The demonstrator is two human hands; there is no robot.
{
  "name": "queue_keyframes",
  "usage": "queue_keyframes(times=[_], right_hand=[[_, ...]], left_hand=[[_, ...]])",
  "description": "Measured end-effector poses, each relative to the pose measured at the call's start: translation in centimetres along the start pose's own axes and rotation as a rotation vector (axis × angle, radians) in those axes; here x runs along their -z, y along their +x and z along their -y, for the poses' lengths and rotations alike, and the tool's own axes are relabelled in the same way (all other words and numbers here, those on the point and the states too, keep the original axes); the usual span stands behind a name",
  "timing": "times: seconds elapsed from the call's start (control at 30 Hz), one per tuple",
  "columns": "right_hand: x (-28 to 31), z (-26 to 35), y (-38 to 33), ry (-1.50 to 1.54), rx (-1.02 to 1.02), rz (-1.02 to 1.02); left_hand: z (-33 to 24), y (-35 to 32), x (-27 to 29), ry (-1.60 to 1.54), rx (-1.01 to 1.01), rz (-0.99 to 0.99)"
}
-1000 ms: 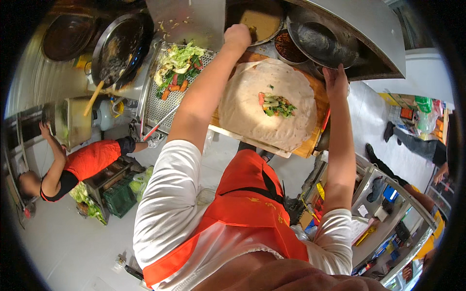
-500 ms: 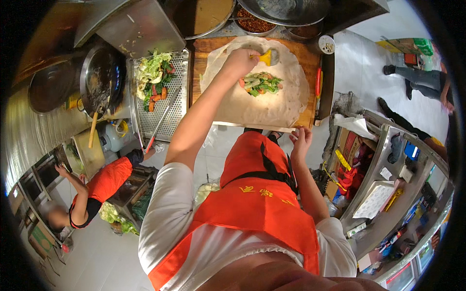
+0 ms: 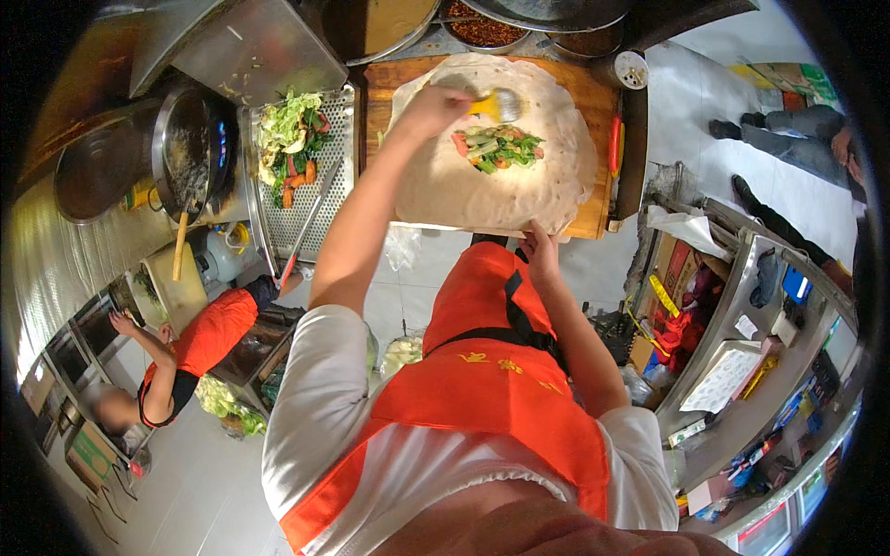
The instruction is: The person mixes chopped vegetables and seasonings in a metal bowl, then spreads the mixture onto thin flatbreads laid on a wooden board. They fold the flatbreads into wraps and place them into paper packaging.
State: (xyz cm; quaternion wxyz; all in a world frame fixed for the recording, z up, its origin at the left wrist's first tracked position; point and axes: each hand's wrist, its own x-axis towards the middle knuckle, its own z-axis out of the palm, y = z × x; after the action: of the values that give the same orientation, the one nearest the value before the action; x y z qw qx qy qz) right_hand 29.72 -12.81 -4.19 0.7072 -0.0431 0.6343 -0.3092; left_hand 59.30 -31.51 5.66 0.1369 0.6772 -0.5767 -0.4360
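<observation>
1. Dough sheet (image 3: 561, 181): one, thin, pale, roughly round; wavy rim, fine bumps over the surface. Lies on the wood-topped bench (image 3: 596, 218), spanning far edge to near edge; bare grain shows along the left and right edges.
2. Filling (image 3: 498, 148): one heap near the sheet's middle. Chopped green leaf and stalk, orange-red bits mixed in.
3. Hands: two. Left hand (image 3: 443, 108) has its fingers wrapped round one brush (image 3: 499, 105), yellow handle, flat pale bristles, over the dough just beyond the filling. Cannot tell if bristles touch.
4. Right hand (image 3: 540, 248) at the bench's near edge, right of its middle, fingers partly curled. Cannot tell whether it grips the sheet's rim.
5. Along the bench's right edge: one red-handled tool (image 3: 615, 146). By the far right corner: one round can (image 3: 630, 71).
6. Past the far edge: one wide vessel of smooth tan liquid (image 3: 375, 30), one metal bowl of coarse red flakes (image 3: 485, 33), one dark shallow pan (image 3: 556, 7) partly out of view.
7. Beside the left edge: one rectangular perforated metal tray (image 3: 278, 233); on it one loose vegetable pile (image 3: 292, 139), ragged pale leaves, rounded orange pieces. One long metal tool (image 3: 315, 213), red grip, lies aslant there.
8. Farther left: two round dark pans, the nearer (image 3: 195, 148) wooden-handled. One co-worker (image 3: 218, 329), red apron.
</observation>
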Motion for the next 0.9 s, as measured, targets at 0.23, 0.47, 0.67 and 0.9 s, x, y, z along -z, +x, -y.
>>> queue_keyframes(times=[0.23,0.47,0.67,0.9], right_hand=[[-0.2,0.6,-1.9,-0.092,-0.074,0.089],[-0.4,1.6,-2.8,-0.152,-0.009,0.258],[-1.6,2.1,-3.4,0.146,0.0,0.36],[-2.0,3.3,-4.1,0.18,-0.062,0.522]], left_hand=[[-6.1,-5.9,7.0,-0.392,0.108,-0.234],[-13.6,-1.2,8.4,-0.829,-0.076,-0.387],[1.6,-17.3,-9.9,-0.566,0.159,-0.621],[2.0,-18.7,-20.1,-1.726,0.47,-0.032]])
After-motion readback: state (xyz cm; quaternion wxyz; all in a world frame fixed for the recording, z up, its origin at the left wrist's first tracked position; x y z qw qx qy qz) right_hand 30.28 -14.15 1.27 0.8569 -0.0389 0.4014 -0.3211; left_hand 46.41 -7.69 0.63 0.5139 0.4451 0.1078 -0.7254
